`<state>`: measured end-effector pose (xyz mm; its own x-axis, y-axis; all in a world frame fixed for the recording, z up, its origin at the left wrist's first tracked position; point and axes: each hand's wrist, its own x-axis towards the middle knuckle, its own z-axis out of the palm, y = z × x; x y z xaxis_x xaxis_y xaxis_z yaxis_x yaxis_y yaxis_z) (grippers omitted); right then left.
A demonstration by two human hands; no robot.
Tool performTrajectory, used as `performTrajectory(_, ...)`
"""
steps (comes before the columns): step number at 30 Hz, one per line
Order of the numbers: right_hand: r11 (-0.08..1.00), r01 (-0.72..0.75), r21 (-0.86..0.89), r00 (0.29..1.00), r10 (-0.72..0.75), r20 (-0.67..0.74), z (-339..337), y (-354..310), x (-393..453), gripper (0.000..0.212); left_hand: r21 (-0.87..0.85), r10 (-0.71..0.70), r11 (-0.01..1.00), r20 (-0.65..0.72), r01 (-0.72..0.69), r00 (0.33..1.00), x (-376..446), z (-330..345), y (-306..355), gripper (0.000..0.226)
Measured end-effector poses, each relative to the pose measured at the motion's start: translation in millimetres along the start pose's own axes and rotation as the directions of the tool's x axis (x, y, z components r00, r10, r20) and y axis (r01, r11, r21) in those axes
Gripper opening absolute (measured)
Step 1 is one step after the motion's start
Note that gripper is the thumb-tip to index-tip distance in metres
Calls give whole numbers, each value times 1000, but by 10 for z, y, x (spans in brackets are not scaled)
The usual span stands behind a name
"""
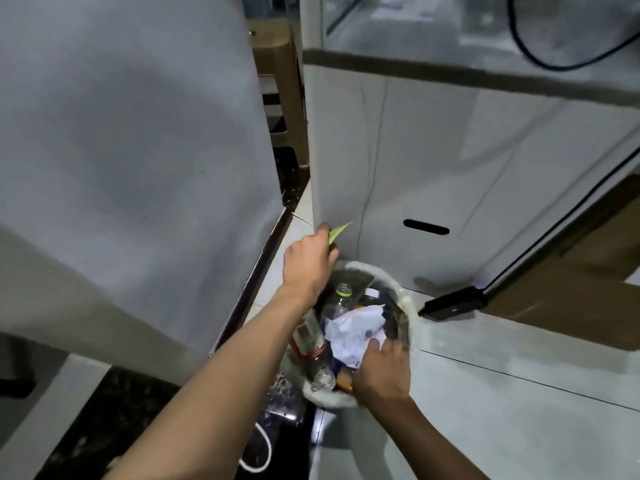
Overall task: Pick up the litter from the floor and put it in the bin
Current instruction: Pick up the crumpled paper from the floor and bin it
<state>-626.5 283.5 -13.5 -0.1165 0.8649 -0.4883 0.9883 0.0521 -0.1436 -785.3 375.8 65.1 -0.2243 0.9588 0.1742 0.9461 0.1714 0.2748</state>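
Observation:
A small round bin (412,308) with a pale liner stands on the floor against a white cabinet. It holds plastic bottles (337,304) and crumpled white paper (353,329). My left hand (306,263) hovers over the bin's far left rim and pinches a thin green scrap (337,232) that sticks out past the fingers. My right hand (382,370) reaches into the near side of the bin, its fingers curled down on the crumpled paper; whether it grips the paper is not plain.
A white cabinet (450,174) rises behind the bin, a grey panel (138,150) to the left. A black power adapter (453,304) with its cable lies right of the bin. A brown stool (277,81) stands in the gap behind. A white cord (263,445) lies on the dark floor.

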Motion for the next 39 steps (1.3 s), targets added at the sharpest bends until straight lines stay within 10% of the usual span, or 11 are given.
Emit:
performTrajectory(8, 943, 127, -308, 954, -31, 298, -67, -198, 517, 59, 19, 120, 993, -36, -120, 992, 79, 639, -68, 21)
performTrajectory(14, 969, 173, -178, 893, -79, 443, -513, -251, 220, 68, 25, 108, 994, 21, -108, 994, -64, 753, -20, 24)
performTrajectory(22, 970, 238, -53, 954, -223, 201, -1418, -76, 52, 44, 36, 40, 998, 136, -46, 990, -154, 617, -11, 38)
performTrajectory(31, 954, 300, 4, 921, -289, -261, -1298, -6, 311, 75, 173, 103, 979, 61, -112, 993, -213, 330, 96, 52)
performTrajectory(39, 970, 242, -18, 936, -238, -261, -1743, -85, -243, 87, 198, 77, 974, 161, -108, 984, -383, -560, 344, 63)
